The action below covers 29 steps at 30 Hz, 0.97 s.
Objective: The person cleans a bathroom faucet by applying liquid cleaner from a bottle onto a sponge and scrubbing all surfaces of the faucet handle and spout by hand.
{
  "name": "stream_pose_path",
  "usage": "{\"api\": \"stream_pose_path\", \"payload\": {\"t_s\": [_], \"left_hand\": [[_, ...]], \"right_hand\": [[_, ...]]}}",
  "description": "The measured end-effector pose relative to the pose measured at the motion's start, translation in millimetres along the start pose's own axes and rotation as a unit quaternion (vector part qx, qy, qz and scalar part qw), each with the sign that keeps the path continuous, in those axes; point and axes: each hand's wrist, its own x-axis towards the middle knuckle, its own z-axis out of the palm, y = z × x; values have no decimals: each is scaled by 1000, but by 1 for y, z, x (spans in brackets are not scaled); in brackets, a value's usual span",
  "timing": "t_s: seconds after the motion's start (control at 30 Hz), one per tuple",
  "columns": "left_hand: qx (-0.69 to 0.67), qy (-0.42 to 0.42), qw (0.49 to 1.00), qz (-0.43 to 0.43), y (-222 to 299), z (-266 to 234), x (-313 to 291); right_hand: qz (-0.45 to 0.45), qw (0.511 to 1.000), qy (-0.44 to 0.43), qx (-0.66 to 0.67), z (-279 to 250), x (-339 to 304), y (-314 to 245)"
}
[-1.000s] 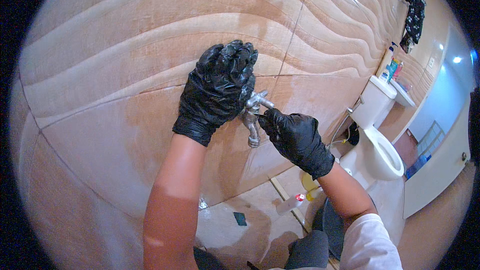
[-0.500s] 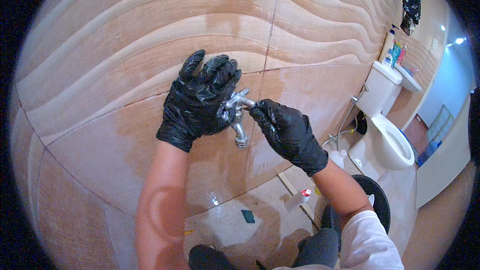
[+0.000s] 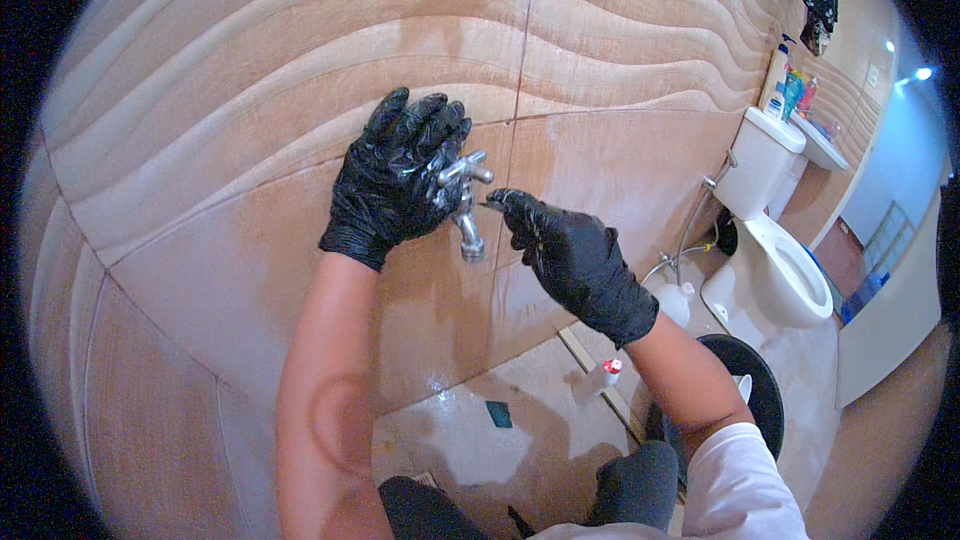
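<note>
A metal faucet [image 3: 466, 225] with a cross-shaped handle sticks out from the tan tiled wall. My left hand [image 3: 395, 175], in a wet-looking black glove, is against the faucet's left side, its fingers stretched upward near the wall and its palm partly hidden. Just right of the faucet is my right hand [image 3: 565, 255], also black-gloved, with its fingers bent and pressed together. A small dark tip shows at those fingertips, too small to name. A slight gap separates the right fingertips from the handle.
Below lie a dark green pad [image 3: 499, 414] and a white bottle with a red cap [image 3: 602, 376] on the floor. A black bucket [image 3: 765, 390] stands by my right arm. Further right are a white toilet [image 3: 785, 270], a hose [image 3: 682, 250] and a white jug [image 3: 674, 302].
My right fingertips have come off the faucet's handle and sit slightly lower beside it. The left hand stays at the faucet. The whole view has shifted a little.
</note>
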Motion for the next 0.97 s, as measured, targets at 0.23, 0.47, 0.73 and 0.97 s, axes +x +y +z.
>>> {"api": "stream_pose_path", "payload": {"t_s": [0.23, 0.47, 0.73, 0.97], "left_hand": [[-168, 300, 863, -370, 109, 39, 0], [-150, 296, 847, -415, 117, 56, -11], [-181, 321, 848, -382, 110, 57, -11], [-207, 287, 840, -411, 114, 56, -11]], "right_hand": [[-82, 986, 24, -141, -12, 7, 3], [-175, 950, 45, -255, -13, 20, -4], [-160, 948, 52, -270, -7, 23, -1], [-119, 950, 65, -279, -7, 21, -2]]}}
